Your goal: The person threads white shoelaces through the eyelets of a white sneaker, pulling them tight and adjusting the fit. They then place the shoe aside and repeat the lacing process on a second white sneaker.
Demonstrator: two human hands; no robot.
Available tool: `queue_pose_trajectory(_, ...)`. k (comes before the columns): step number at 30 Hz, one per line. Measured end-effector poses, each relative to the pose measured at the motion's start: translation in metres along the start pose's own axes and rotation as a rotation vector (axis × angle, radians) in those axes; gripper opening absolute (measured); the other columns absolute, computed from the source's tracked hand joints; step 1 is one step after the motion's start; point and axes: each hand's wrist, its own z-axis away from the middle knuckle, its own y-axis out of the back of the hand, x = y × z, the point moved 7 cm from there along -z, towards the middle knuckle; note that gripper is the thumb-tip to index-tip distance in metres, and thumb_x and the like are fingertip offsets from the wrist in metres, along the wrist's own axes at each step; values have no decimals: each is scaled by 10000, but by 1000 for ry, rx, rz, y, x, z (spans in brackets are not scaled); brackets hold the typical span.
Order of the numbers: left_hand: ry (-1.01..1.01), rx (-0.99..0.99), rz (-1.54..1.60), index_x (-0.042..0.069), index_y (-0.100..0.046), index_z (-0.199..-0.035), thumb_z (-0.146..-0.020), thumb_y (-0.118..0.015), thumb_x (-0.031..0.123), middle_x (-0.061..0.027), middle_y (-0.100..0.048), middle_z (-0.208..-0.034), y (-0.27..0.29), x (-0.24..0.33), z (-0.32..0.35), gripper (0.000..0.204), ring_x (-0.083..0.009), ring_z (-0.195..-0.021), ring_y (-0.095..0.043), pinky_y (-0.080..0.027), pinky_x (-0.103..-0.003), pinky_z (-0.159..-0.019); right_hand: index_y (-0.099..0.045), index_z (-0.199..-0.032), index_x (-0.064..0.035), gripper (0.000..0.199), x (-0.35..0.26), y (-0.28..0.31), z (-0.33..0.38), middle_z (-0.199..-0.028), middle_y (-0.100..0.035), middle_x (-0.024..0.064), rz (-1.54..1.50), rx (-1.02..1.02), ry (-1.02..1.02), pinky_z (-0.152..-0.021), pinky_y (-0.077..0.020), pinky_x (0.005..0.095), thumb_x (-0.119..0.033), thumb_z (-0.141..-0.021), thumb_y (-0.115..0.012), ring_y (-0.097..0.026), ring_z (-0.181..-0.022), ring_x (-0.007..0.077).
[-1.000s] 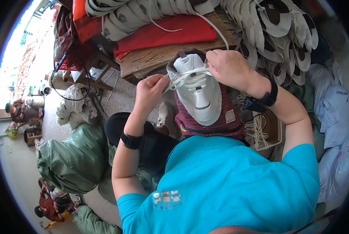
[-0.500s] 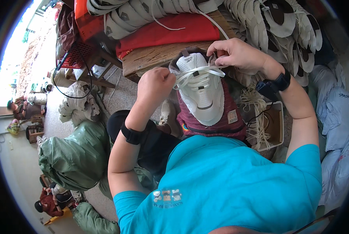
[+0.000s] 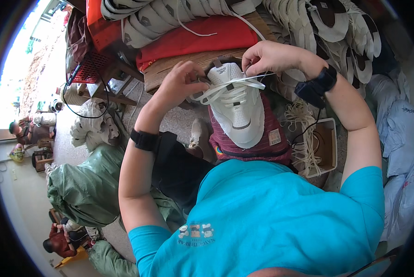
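Observation:
A white shoe upper [image 3: 237, 111] with a mesh tongue lies on a maroon striped cloth over my lap, its toe toward me. White shoelace [image 3: 234, 85] crosses its throat, with loose loops hanging out at both sides. My left hand [image 3: 181, 82] is at the upper's left edge, thumb and fingers apart beside the lace loop. At the right edge of the opening, my right hand [image 3: 269, 57] pinches the shoelace close to the top eyelets. The fingertips partly hide the exact grip.
Ahead stands a wooden bench [image 3: 179, 69] with red cloth [image 3: 202, 39] and stacked shoe uppers [image 3: 165, 21]. More uppers [image 3: 341, 37] hang at the far right. A white bin [image 3: 334, 143] with laces [image 3: 304, 143] sits right of my lap; a green sack [image 3: 87, 189] lies left. Other people sit farther left.
My left hand has opened and drawn up and left from the lace. My right hand has shifted slightly left and closed its fingertips near the top eyelets.

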Motion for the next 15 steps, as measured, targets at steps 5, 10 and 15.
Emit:
queue_pose_trajectory(5,111,-197,126,38,-713,-898,-805,-782,285,-92,-570,-948,-18,-11,-12,273,-203,-792,-596,-496,-332,-720,-722,-886,-11,295,-13,7,-6,-714,-634,-2,67,6,-46,-577,-437,285,-300,-831,-740,-561,-662,94)
queue_pose_trajectory(10,168,-119,-25,-3,-716,-816,-824,-743,275,-93,-635,-788,-22,-1,-22,280,-202,-704,-613,-501,-336,-676,-716,-800,9,314,-7,0,-27,-630,-608,24,241,88,105,-547,-436,316,-303,-802,-746,-562,-605,121)
queue_pose_trajectory(15,-36,221,226,-22,-717,-842,-824,-741,283,-121,-649,-723,-14,14,-38,307,-228,-654,-622,-507,-350,-659,-713,-875,-24,224,-16,2,-36,-676,-604,-17,-196,314,100,-540,-445,261,-247,-872,-727,-533,-583,80)
